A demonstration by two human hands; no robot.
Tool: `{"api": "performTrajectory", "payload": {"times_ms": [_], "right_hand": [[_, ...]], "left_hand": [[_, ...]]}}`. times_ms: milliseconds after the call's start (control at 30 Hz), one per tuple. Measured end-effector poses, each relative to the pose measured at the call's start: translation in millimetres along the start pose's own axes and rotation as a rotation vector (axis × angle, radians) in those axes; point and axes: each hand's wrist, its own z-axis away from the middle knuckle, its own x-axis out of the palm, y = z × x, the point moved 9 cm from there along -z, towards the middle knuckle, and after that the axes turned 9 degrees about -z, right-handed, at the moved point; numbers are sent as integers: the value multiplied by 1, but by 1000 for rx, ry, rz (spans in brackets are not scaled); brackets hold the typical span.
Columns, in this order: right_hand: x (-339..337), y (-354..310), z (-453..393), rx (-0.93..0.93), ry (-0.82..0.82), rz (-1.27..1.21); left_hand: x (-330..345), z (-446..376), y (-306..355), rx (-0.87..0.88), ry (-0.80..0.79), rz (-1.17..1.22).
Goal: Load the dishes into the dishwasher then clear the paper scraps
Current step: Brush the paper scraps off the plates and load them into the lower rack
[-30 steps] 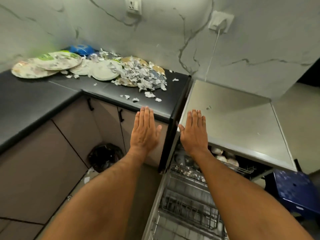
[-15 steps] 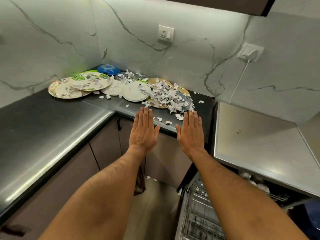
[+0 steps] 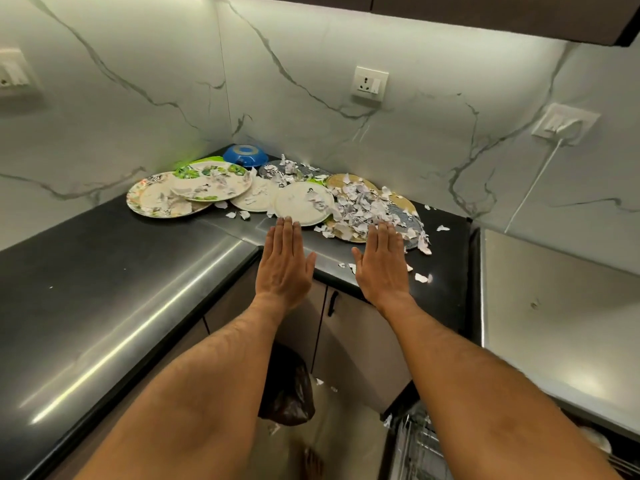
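We count two hands, the left hand [image 3: 284, 263] and the right hand [image 3: 380, 265]. On the counter [image 3: 104, 292] we make out at least seven plates [image 3: 301, 202], overlapping so the full number is unclear, and one blue bowl [image 3: 245, 155]. The paper scraps [image 3: 363, 206] are too many to count. The walls carry three sockets [image 3: 369, 83]. We see one dark bag [image 3: 287, 389], one cabinet handle [image 3: 332, 303] and one dishwasher rack [image 3: 415, 448].

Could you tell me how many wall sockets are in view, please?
3: white wall socket far left, white switched socket above the plates, white socket with plugged cable at right.
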Motion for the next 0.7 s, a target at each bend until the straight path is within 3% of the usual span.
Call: {"api": "performTrajectory", "payload": {"times_ms": [433,700], "right_hand": [[73,8,-172,-73,-14,-64],[130,1,-244,-31,-94,-66]], "left_hand": [[80,-144,-35,-70,-24,-23],[148,-209,-74,-105,-126,-19]]}}
